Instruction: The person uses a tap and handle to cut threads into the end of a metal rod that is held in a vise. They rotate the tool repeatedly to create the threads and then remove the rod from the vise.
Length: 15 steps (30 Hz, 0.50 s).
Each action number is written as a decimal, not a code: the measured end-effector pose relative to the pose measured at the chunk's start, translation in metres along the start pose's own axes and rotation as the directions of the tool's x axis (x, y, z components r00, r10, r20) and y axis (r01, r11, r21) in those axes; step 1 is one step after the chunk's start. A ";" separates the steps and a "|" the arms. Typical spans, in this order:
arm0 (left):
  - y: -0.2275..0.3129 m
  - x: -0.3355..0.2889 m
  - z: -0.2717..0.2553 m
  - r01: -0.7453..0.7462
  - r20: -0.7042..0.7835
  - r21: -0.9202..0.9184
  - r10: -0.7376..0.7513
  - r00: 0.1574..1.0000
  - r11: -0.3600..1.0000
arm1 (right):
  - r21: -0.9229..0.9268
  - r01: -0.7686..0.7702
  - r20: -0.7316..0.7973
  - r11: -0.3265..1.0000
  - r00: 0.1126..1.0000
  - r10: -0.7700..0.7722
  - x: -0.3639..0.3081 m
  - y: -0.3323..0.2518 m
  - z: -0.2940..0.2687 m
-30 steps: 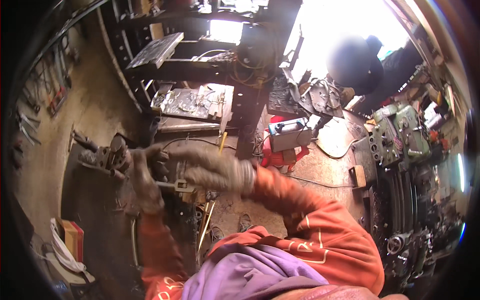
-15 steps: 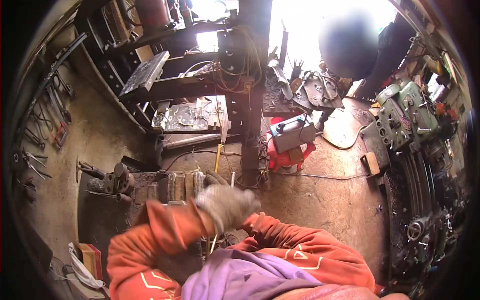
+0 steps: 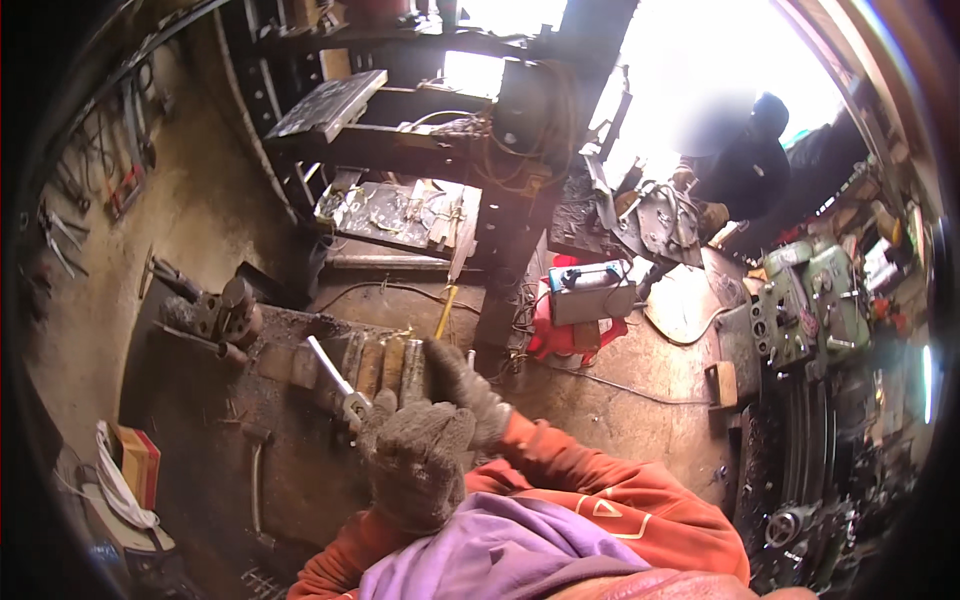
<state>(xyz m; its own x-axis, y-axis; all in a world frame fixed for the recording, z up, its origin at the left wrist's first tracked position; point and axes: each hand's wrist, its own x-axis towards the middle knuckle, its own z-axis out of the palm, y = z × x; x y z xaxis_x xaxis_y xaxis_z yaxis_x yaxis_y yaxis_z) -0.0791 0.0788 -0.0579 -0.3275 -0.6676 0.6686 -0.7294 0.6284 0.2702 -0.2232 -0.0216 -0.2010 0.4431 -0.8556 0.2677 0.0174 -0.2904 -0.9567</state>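
Note:
My left hand [image 3: 415, 462], in a grey knit glove, is closed beside a silver bar-handled tool [image 3: 333, 368]. The tool's rod points up and left over the bench, and its thicker end meets my fingers; its exact kind I cannot make out. My right hand [image 3: 470, 395], also gloved, lies just behind and right of the left, partly covered by it. Its fingers reach the near right end of several metal bars [image 3: 390, 362] laid side by side on the bench. What the right fingers hold, if anything, is hidden.
A hammer [image 3: 257, 480] lies on the dark workbench [image 3: 310, 460]. Metal parts [image 3: 235, 310] stand at its far left. A grey box-shaped machine [image 3: 592, 292] sits on a red stool. Green machinery [image 3: 820, 290] lines the right. Another person [image 3: 745, 165] is at the back right.
My left hand has moved down and left from above the right hand, and the silver tool now shows beside it. The whole view has tilted a little.

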 end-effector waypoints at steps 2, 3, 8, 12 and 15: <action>-0.001 -0.008 -0.003 0.073 -0.169 0.054 -0.063 0.984 0.996 | 0.095 0.113 0.044 0.989 0.992 -0.117 0.009 -0.028 -0.019; -0.004 -0.010 -0.004 0.108 -0.197 0.052 -0.095 0.976 0.993 | -0.205 0.433 0.117 0.878 0.901 -0.418 0.034 -0.067 -0.032; -0.005 -0.023 -0.007 0.218 -0.253 0.012 -0.208 0.945 0.976 | -0.150 0.682 0.562 0.715 0.654 -0.507 0.146 -0.117 0.008; -0.006 -0.028 -0.003 0.266 -0.272 -0.028 -0.263 0.926 0.964 | -0.347 0.813 0.662 0.467 0.565 -0.493 0.154 -0.113 -0.012; -0.014 -0.030 0.013 0.300 -0.289 -0.070 -0.307 0.907 0.951 | -0.531 0.736 0.508 0.420 0.674 -0.536 0.130 -0.135 -0.024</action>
<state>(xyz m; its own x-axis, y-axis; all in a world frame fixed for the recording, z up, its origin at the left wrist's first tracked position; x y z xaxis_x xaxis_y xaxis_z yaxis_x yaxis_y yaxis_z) -0.0673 0.0850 -0.0911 0.1005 -0.6829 0.7236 -0.7499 0.4260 0.5061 -0.1898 -0.1040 -0.0346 0.7448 -0.2028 0.6357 -0.1428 -0.9791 -0.1449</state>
